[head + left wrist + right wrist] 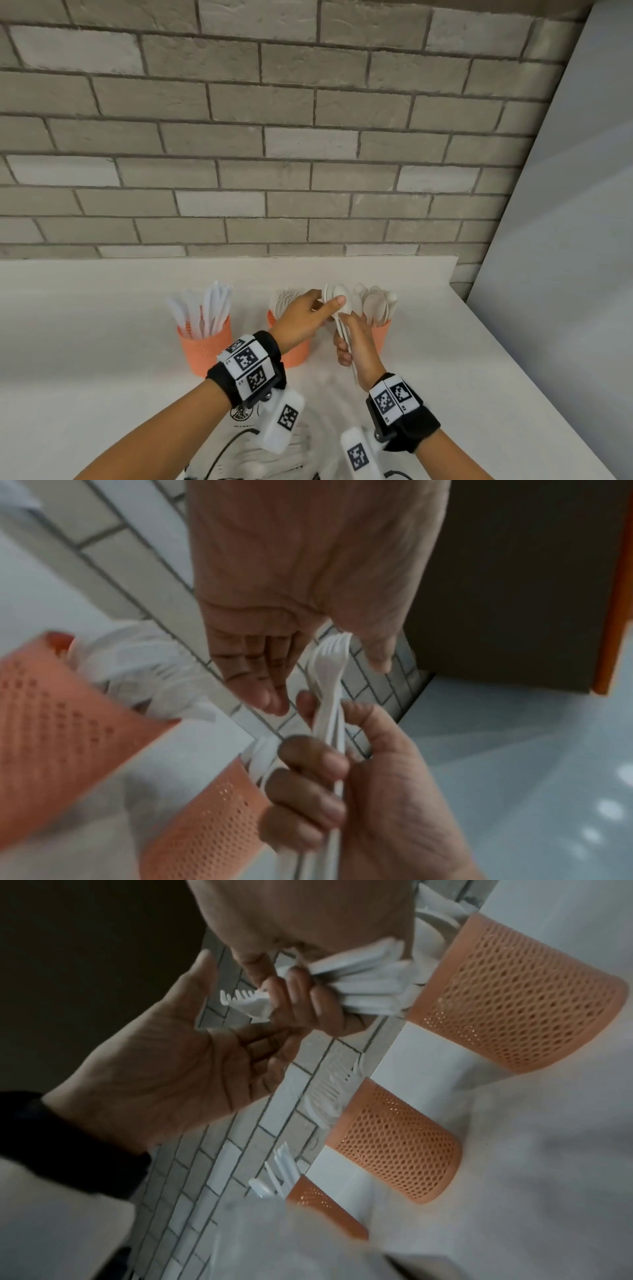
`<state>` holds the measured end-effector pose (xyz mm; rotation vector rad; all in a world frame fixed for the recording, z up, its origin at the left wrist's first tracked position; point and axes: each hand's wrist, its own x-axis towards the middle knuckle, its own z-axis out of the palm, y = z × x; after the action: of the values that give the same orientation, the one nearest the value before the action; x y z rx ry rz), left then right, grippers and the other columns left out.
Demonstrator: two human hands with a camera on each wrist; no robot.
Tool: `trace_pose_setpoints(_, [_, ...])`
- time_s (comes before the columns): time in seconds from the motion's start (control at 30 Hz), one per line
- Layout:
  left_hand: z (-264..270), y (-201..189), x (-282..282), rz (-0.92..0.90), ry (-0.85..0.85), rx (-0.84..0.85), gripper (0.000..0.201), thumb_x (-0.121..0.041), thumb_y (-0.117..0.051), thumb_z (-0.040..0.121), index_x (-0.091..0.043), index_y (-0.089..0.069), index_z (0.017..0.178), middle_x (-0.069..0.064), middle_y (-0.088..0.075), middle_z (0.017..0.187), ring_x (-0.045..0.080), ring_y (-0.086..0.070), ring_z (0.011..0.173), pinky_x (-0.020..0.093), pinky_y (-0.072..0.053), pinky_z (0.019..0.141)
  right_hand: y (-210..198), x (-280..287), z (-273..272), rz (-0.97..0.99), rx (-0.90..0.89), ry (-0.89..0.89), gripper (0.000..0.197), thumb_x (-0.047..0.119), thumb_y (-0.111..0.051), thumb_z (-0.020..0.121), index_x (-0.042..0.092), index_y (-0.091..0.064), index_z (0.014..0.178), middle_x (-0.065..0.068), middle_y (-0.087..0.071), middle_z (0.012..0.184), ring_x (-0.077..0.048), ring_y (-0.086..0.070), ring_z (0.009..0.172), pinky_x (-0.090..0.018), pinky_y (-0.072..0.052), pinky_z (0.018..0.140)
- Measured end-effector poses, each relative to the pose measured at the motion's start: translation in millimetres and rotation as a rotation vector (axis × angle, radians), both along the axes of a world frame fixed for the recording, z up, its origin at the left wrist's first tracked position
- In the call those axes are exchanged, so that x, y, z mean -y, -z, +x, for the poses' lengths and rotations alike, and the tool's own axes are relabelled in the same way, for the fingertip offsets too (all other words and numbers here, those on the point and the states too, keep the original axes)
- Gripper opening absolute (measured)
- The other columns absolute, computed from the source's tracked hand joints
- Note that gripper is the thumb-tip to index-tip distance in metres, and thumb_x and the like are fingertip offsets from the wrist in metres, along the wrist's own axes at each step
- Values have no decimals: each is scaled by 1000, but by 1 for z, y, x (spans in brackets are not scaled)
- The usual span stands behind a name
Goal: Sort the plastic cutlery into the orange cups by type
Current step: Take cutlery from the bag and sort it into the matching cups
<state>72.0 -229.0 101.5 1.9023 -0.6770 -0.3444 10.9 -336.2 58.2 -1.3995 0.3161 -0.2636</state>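
Three orange mesh cups stand in a row on the white counter. The left cup (202, 346) (325, 1213) holds knives. Forks fill the middle cup (296, 353) (394, 1139), and the right cup (381, 334) (514, 1001) holds spoons. My right hand (346, 342) (329, 764) (301, 993) grips a bundle of white cutlery (339, 301) by the handles, between the middle and right cups. Fork tines (330, 658) (240, 1001) show at the bundle's top. My left hand (329, 303) (323, 677) (240, 1001) reaches to that top with thumb and straight fingers on either side of the tines.
A grey brick wall (274, 137) rises right behind the cups. The counter's right edge (513, 359) runs diagonally beside a pale grey panel. Printed white packaging (246, 425) and black cables lie on the counter near me, under my wrists.
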Motion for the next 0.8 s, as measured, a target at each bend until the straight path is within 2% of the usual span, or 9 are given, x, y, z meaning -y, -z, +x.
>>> trace_pose_setpoints(0.1, [-6, 2, 2, -123, -57, -87, 23, -32, -45, 96, -12, -56, 102, -1, -60, 82, 7, -55, 67, 18, -44, 56, 1, -8, 2, -28, 97, 16, 21, 27, -43, 95, 9, -55, 93, -3, -49, 60, -3, -37, 36, -15, -23, 34])
trace_pose_setpoints(0.17, [-8, 2, 2, -195, -91, -128, 19, -26, -42, 98, -15, -56, 91, -3, -57, 73, 8, -51, 63, 18, -40, 52, 2, -11, 2, -9, 156, 30, 21, 24, -41, 98, 10, -56, 93, -7, -52, 64, -3, -41, 37, -14, -24, 32])
trace_pose_setpoints(0.27, [-13, 1, 1, -274, -114, -180, 31, -21, -38, 99, -18, -58, 76, -4, -61, 61, 7, -53, 54, 22, -39, 54, 2, -15, 0, 16, 193, 54, 26, 26, -35, 101, 9, -55, 105, -5, -55, 66, -1, -47, 38, -11, -29, 33])
trace_pose_setpoints(0.37, [-20, -1, 1, -353, -123, -205, 37, -16, -35, 100, -12, -58, 72, -4, -59, 45, 7, -47, 36, 17, -38, 42, 3, -18, 0, -11, 190, 89, 26, 28, -34, 101, 14, -52, 114, -2, -58, 71, 2, -53, 44, -10, -34, 37])
trace_pose_setpoints(0.43, [-21, 0, 1, -372, -120, -207, 35, -15, -34, 100, -6, -60, 77, -2, -58, 48, 8, -44, 35, 16, -35, 39, 4, -18, 2, -36, 197, 108, 26, 28, -34, 100, 15, -52, 113, -2, -57, 70, 2, -51, 44, -12, -34, 37])
trace_pose_setpoints(0.5, [-22, 1, 2, -375, -103, -208, 30, -16, -34, 100, -4, -60, 90, 2, -58, 55, 7, -45, 36, 15, -34, 40, 4, -18, 2, -68, 207, 116, 22, 26, -35, 100, 14, -52, 107, -3, -54, 68, 1, -48, 44, -13, -32, 37])
trace_pose_setpoints(0.6, [-22, 1, 3, -398, -85, -221, 21, -17, -37, 100, -11, -57, 100, -5, -58, 48, 4, -44, 34, 14, -35, 38, 2, -18, 0, -112, 223, 95, 18, 23, -35, 100, 19, -52, 97, -3, -52, 66, 0, -45, 43, -14, -30, 37])
trace_pose_setpoints(0.73, [-18, 3, 0, -351, -40, -162, 20, -16, -42, 98, -5, -56, 91, 0, -59, 50, 10, -48, 35, 18, -37, 39, 4, -15, -3, -180, 220, 65, 20, 21, -35, 101, 11, -52, 99, -4, -53, 62, -3, -41, 37, -15, -29, 33])
trace_pose_setpoints(0.8, [-13, 5, -3, -282, -39, -133, 19, -15, -46, 97, -8, -57, 83, 5, -60, 56, 10, -51, 37, 17, -42, 40, 10, -10, -4, -213, 208, 51, 25, 21, -39, 100, 1, -54, 99, -8, -56, 63, -12, -45, 40, -21, -37, 37])
